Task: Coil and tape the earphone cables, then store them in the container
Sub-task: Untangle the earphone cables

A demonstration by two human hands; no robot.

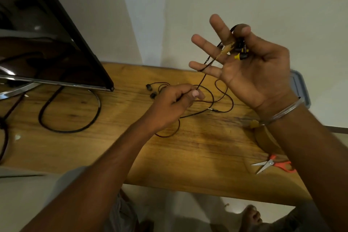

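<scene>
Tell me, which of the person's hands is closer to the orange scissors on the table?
The right. The right hand is raised above the table, its forearm passing just beside the orange scissors. The left hand pinches a cable farther off, toward the table's middle.

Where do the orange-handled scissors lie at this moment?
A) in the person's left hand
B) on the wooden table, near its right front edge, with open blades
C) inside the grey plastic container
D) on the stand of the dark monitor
B: the orange-handled scissors lie with open blades on the wooden table, touched by neither hand, below the raised right forearm.
</scene>
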